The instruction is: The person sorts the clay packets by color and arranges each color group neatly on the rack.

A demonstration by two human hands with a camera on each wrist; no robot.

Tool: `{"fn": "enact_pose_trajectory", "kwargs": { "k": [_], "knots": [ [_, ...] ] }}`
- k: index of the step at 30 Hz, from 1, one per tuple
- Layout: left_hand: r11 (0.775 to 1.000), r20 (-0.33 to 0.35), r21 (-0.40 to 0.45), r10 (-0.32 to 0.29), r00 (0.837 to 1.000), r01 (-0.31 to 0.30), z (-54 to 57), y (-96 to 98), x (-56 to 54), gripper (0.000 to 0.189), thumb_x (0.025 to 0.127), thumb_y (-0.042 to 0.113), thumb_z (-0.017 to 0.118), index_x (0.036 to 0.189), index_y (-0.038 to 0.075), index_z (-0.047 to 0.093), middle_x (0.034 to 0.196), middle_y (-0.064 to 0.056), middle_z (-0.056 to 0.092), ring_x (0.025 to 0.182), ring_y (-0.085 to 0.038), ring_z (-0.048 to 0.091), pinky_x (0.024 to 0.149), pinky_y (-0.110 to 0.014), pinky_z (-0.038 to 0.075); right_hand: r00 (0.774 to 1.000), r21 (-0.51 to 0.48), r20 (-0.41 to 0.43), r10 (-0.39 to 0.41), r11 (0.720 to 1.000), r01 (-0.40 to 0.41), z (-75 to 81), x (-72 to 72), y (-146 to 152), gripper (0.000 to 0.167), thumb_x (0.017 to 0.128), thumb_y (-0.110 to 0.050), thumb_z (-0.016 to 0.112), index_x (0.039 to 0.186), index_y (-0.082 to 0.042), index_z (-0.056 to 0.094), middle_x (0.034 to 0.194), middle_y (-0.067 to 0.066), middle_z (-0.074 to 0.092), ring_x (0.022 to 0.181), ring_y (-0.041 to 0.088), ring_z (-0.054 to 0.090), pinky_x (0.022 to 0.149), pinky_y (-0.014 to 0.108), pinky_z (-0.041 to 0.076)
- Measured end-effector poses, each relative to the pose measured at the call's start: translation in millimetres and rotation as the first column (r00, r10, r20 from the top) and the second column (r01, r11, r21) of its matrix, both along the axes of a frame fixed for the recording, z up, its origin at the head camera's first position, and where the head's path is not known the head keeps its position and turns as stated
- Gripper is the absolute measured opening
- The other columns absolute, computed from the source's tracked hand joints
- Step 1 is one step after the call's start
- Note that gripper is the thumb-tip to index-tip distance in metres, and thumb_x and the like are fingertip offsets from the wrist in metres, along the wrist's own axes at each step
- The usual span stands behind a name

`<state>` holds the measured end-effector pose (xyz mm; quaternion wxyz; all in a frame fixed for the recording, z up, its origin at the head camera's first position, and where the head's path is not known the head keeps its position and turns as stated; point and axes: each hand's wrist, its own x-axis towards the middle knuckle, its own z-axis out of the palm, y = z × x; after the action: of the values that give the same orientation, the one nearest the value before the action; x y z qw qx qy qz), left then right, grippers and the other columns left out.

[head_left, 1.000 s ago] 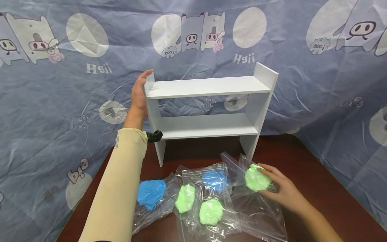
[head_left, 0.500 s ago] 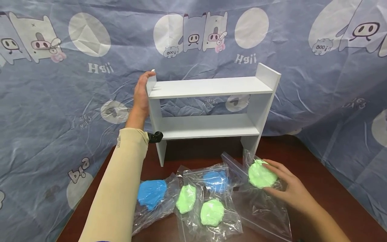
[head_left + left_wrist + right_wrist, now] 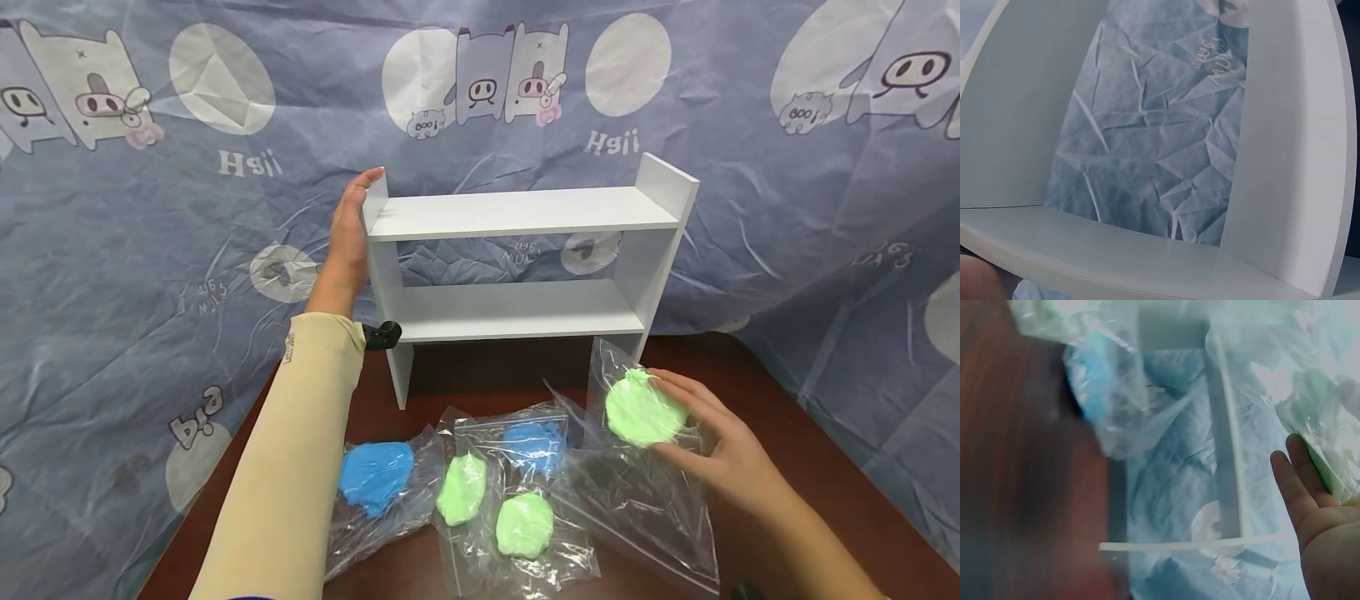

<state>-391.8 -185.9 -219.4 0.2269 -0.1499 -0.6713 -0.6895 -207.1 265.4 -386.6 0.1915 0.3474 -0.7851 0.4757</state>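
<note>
While L hand (image 3: 351, 223) flat on shelf (image 3: 517, 212), R hand (image 3: 712, 454) round bagged dough (image 3: 643, 410).

A: Where is free room around the white wooden two-level shelf (image 3: 517, 267)?

B: Both its boards are bare, and the gap between them is open from the front. Under the lower board there is also an open space above the dark brown table (image 3: 787, 442).

A: What stands in the way?

B: In front of the shelf lie clear plastic bags with blue and green dough lumps (image 3: 480, 492), close together. The left hand (image 3: 349, 227) lies flat against the shelf's left side panel. The right hand (image 3: 712, 450) holds a bagged green lump (image 3: 643, 410) just before the right leg. The blue printed cloth (image 3: 150, 250) hangs close behind the shelf.
</note>
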Motion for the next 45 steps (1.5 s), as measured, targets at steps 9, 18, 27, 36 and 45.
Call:
{"fn": "enact_pose_trajectory", "kwargs": {
  "k": [9,18,27,36,45],
  "knots": [
    [0.999,-0.008,0.032,0.003,1.000,-0.002,1.1,3.9,-0.1,0.050,0.099,0.025,0.028,0.141,0.014,0.053,0.154,0.001,0.043,0.141,-0.023,0.037,0.114,-0.034,0.034,0.994,-0.043,-0.096,0.051,0.998,-0.055,26.0,-5.6,-12.7,0.086,0.062,0.029,0.073,0.141,0.014,0.043,0.151,0.026,0.041,0.137,0.014,0.044,0.096,0.009,0.045],
    [0.999,-0.060,0.041,-0.017,0.998,0.019,-5.3,6.9,-2.3,0.049,0.097,0.022,0.027,0.136,0.009,0.054,0.158,0.001,0.039,0.146,-0.023,0.032,0.116,-0.039,0.032,0.992,-0.063,-0.120,0.048,0.996,-0.056,46.5,-6.1,-26.1,0.082,0.064,0.026,0.074,0.140,0.013,0.046,0.151,0.025,0.042,0.144,0.017,0.040,0.108,0.014,0.037],
    [0.994,-0.064,0.104,-0.022,0.998,0.029,-4.0,7.4,-5.9,0.042,0.096,0.018,0.031,0.124,0.012,0.062,0.156,0.001,0.044,0.142,-0.011,0.036,0.116,-0.034,0.031,0.994,-0.048,-0.102,0.034,0.998,-0.039,86.9,-9.2,-49.1,0.076,0.069,0.024,0.072,0.140,0.007,0.050,0.152,0.018,0.045,0.141,0.013,0.044,0.100,0.013,0.043],
    [0.986,-0.058,0.158,-0.050,0.997,0.059,0.5,8.5,-6.4,0.045,0.094,0.015,0.030,0.123,0.014,0.064,0.154,0.001,0.045,0.133,-0.017,0.043,0.102,-0.032,0.040,0.984,-0.100,-0.160,0.077,0.991,-0.093,132.5,-24.6,-78.5,0.072,0.072,0.020,0.071,0.139,0.003,0.054,0.150,0.013,0.049,0.138,0.018,0.046,0.101,0.018,0.042],
    [0.985,-0.068,0.155,-0.060,0.996,0.070,-1.9,7.1,-7.0,0.046,0.094,0.015,0.030,0.124,0.014,0.064,0.156,-0.002,0.042,0.117,-0.012,0.049,0.094,-0.030,0.042,0.987,-0.153,-0.156,0.028,0.987,-0.052,160.0,-42.2,-103.4,0.069,0.078,0.017,0.068,0.142,-0.003,0.054,0.151,0.006,0.050,0.138,0.015,0.046,0.104,0.017,0.040]
  ]
}}
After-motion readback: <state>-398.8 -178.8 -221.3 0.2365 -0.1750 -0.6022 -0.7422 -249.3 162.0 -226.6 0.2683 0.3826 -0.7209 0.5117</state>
